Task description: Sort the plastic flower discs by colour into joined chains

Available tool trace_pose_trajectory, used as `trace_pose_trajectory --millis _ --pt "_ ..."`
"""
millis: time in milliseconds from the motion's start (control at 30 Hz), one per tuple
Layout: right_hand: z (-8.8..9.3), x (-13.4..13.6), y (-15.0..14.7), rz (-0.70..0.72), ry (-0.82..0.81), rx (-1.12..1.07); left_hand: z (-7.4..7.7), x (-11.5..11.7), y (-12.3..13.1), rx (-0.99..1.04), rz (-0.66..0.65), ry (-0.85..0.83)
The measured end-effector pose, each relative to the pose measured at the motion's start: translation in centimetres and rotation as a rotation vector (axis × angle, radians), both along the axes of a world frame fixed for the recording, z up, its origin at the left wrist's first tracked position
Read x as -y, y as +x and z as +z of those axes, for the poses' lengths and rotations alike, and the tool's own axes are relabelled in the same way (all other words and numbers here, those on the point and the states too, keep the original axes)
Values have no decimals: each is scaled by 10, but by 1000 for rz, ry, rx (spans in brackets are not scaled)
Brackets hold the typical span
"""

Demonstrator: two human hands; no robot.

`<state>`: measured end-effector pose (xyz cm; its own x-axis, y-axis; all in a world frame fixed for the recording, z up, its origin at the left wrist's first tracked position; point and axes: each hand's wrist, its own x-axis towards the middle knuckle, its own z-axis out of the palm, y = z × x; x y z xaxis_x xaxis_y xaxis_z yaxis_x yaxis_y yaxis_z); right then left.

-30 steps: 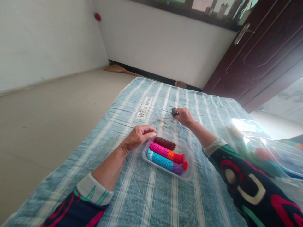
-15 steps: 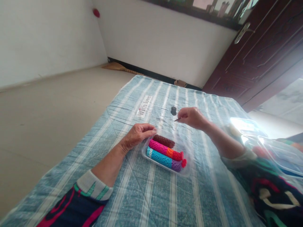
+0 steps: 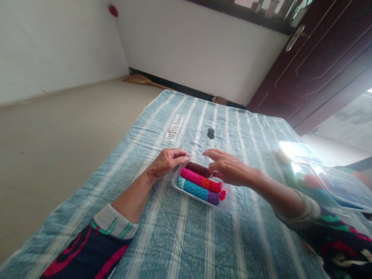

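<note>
A clear plastic tray [image 3: 175, 186] lies on the striped bed cover [image 3: 186, 240]. It holds three rolled crochet pieces: a brown roll [image 3: 198, 169], a pink, orange and red roll [image 3: 200, 181], and a blue and purple roll [image 3: 197, 190]. My left hand [image 3: 166, 162] is curled, its fingertips pinching the tray's far left corner. My right hand [image 3: 228, 169] hovers over the tray's right side. Its thumb and fingers are pinched on a thin dark thing at the brown roll's end, with the forefinger stretched forward.
A small dark lump [image 3: 210, 133] lies on the cover beyond the tray, near the words "With love" [image 3: 176, 127]. Clear plastic boxes [image 3: 334, 182] with colourful contents stand at the right. A dark wooden door [image 3: 319, 62] is at the far right, bare floor [image 3: 58, 135] at the left.
My right hand left the dark lump on the cover, drew back with a thin thing in its fingers, and came down to the tray at the brown roll. My left hand stayed put.
</note>
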<state>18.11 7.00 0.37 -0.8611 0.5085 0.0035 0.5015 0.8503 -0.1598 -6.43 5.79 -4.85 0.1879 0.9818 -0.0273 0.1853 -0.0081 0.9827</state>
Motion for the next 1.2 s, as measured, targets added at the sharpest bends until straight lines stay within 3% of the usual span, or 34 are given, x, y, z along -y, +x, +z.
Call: trace_pose_trajectory --millis 233,633,833,1200 --pt "-5 -1 2 -29 -22 -16 -3 -1 -1 4 -7 23" --pt "12 29 25 -149 -23 39 -6 -4 0 27 9 6" --pt "3 43 29 -225 -4 53 -7 -5 -1 12 5 19" --pt "-5 48 31 -323 -178 12 -4 -3 1 13 7 13"
